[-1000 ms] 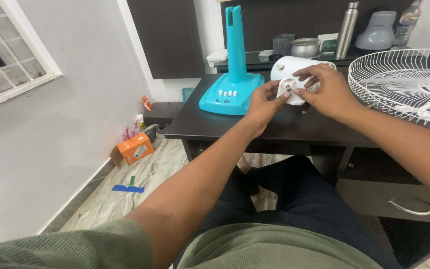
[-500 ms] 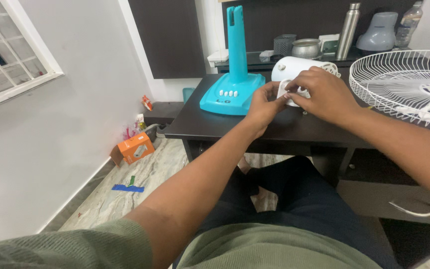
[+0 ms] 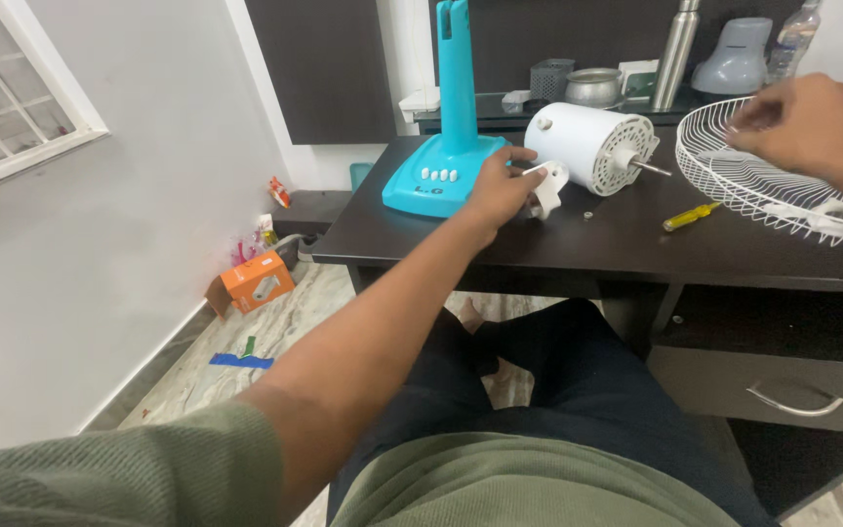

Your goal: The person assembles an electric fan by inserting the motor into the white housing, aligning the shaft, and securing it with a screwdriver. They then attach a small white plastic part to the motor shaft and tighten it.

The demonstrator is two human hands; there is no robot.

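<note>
You sit at a dark wooden desk (image 3: pixel 578 244) set against a white wall, with a barred window (image 3: pixel 12 88) on your left and a marbled floor (image 3: pixel 275 342) below, where one orange box (image 3: pixel 251 281) lies near the skirting. On the desk stand one turquoise fan stand (image 3: pixel 446 146), one white motor housing (image 3: pixel 587 144) lying on its side with its shaft pointing right, one white wire fan guard (image 3: pixel 782 166) and one yellow screwdriver (image 3: pixel 692 216). A single small washer or nut (image 3: pixel 588 215) (too small to tell which) lies between motor and screwdriver. Behind, on a shelf, you have one steel bottle (image 3: pixel 676 49) and one steel pot (image 3: pixel 592 86).

Your left hand (image 3: pixel 495 190) is curled, thumb and fingers pinching a small white plastic bracket (image 3: pixel 546 185), held just above the desk in front of the motor housing. Your right hand (image 3: pixel 797 122) is loosely closed over the rim of the fan guard, well apart from the left; whether it grips anything between its fingertips cannot be told.
</note>
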